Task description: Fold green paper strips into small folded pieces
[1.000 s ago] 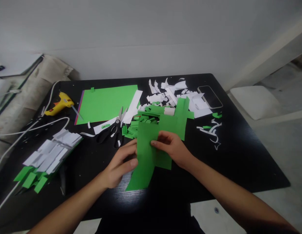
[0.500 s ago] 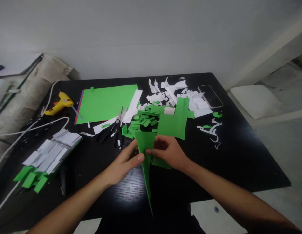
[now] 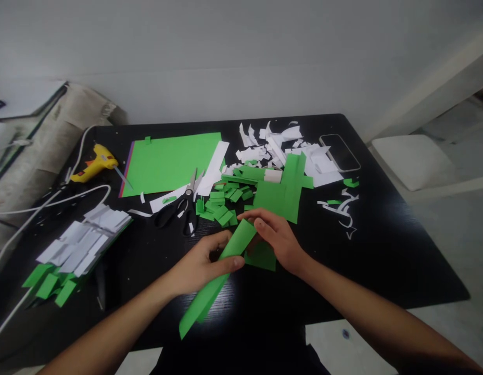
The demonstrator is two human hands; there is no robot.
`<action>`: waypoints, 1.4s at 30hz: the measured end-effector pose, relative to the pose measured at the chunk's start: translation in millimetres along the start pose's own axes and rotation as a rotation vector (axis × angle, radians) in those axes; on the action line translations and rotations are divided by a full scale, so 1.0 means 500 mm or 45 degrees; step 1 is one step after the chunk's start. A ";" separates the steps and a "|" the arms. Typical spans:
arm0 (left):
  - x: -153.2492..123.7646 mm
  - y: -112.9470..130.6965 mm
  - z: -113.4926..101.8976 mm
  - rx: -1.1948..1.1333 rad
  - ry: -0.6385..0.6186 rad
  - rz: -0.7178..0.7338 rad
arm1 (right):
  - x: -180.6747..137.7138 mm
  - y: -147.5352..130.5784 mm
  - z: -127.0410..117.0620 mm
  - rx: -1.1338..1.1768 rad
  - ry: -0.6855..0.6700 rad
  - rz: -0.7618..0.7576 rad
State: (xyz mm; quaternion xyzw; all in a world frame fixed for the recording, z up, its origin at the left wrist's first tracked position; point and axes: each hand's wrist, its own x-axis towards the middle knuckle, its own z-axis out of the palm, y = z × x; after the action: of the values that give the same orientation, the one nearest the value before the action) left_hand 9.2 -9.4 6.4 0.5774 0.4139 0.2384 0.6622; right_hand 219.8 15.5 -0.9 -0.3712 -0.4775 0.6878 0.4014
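Note:
A long green paper sheet (image 3: 214,289), folded or curved along its length, slants up from the lower left. My left hand (image 3: 204,263) grips it near its middle, thumb on top and fingers behind. At its upper end my right hand (image 3: 275,237) is curled, the thumb at the paper's edge; some of its fingers are behind the sheet. Under my right hand lies another green paper piece (image 3: 265,256) on the table. Just beyond are a heap of small green paper pieces (image 3: 226,200) and black-handled scissors (image 3: 189,195) with blades apart.
A yellow glue gun (image 3: 95,164) lies at the left beside a large green sheet (image 3: 175,159). Nearer stands a stack of white and green strips (image 3: 83,242). White scraps (image 3: 270,143), larger green pieces (image 3: 282,190) and a phone (image 3: 340,152) lie toward the back right.
The green sheet has turned from nearly upright and edge-on to a slant, its lower end swinging left. My right hand has shifted slightly to its upper end.

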 end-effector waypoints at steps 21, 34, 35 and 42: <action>0.002 -0.004 -0.001 0.200 0.227 0.124 | -0.001 0.018 0.016 -0.007 0.193 -0.021; 0.000 0.002 0.003 0.034 0.396 0.155 | -0.015 0.020 0.026 -0.031 0.096 -0.020; 0.001 0.002 0.003 0.019 0.397 0.153 | -0.015 0.019 0.026 -0.031 0.091 -0.018; 0.006 0.003 -0.005 -0.033 0.305 0.101 | -0.013 0.020 0.026 0.035 0.067 -0.008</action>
State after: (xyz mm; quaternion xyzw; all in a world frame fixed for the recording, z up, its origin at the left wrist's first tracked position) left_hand 9.2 -5.3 7.0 0.5520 0.4636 0.3369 0.6057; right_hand 208.7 2.7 -6.3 -0.3822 -0.4585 0.6831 0.4209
